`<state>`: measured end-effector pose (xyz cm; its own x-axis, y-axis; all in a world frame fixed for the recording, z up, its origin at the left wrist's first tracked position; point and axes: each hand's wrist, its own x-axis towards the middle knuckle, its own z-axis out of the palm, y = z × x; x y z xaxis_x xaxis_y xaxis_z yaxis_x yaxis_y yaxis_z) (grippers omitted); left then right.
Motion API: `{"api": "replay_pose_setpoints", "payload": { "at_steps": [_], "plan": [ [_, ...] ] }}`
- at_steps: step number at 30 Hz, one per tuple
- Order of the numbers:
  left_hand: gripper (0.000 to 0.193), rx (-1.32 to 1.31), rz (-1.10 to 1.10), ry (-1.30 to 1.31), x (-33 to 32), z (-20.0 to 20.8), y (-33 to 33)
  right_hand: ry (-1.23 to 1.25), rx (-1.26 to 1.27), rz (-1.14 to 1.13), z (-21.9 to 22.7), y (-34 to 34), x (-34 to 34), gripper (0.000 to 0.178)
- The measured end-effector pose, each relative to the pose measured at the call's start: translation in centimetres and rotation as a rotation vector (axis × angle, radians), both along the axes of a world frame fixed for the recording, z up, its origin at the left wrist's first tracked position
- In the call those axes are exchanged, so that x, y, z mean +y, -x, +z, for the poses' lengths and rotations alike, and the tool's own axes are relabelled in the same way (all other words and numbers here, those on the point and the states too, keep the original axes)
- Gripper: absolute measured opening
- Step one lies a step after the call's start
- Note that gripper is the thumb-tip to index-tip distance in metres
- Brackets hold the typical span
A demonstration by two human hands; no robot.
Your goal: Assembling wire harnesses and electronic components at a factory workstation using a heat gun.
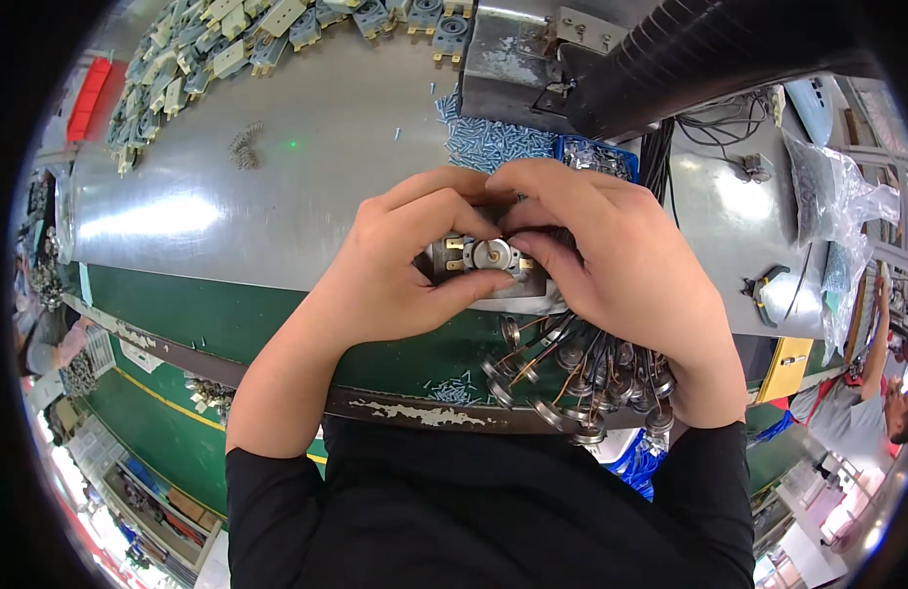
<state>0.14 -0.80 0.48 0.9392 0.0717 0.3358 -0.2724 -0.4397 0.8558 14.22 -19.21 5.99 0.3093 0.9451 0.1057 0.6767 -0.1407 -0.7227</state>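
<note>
In front of me is a small thermostat-like part (492, 255) with a round metal top and flat brass terminals at its sides. It sits over a metal block (534, 286) at the bench's near edge. My left hand (410, 250) closes round it, thumb on the near side and fingers bent over the far side. My right hand (601, 245) grips it from the right, thumb and curled fingers at its far right edge. The fingertips meet behind the part and hide what lies between them. Below my right hand hangs a bundle of round metal discs on thin stems (581, 378).
Finished-looking grey switch bodies (228, 49) are heaped at the far left. Beyond my hands lie a pile of screws (493, 137) and a blue bin (611, 157). A thick black tube (709, 59) slants overhead. Cutters (765, 294) and a yellow pad (785, 368) lie right; a co-worker (852, 422) is beyond.
</note>
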Motion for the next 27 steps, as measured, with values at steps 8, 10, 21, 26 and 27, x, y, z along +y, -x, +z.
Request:
{"api": "replay_pose_setpoints", "payload": {
  "at_steps": [8, 10, 21, 26, 27],
  "plan": [
    [0.034, -0.032, -0.026, 0.001, 0.4, 0.0, 0.3, -0.142, -0.248, 0.054, 0.0, -0.5, 0.4, 0.049],
    [0.034, -0.03, -0.039, -0.015, 0.8, 0.2, 0.4, -0.265, -0.254, 0.023, 2.4, -0.8, -1.4, 0.05],
    [0.033, 0.001, -0.071, -0.047, 1.0, 0.5, 0.1, -0.437, 0.455, 0.106, 3.5, -6.8, 2.6, 0.109],
    [0.033, -0.023, -0.087, -0.051, 0.9, 0.6, -0.3, -0.527, 0.78, 0.138, 4.3, -6.2, 4.4, 0.108],
    [0.033, -0.029, -0.094, -0.049, 0.9, 0.6, -0.3, -0.629, 0.83, 0.199, 4.6, -6.5, 4.8, 0.108]
  ]
}}
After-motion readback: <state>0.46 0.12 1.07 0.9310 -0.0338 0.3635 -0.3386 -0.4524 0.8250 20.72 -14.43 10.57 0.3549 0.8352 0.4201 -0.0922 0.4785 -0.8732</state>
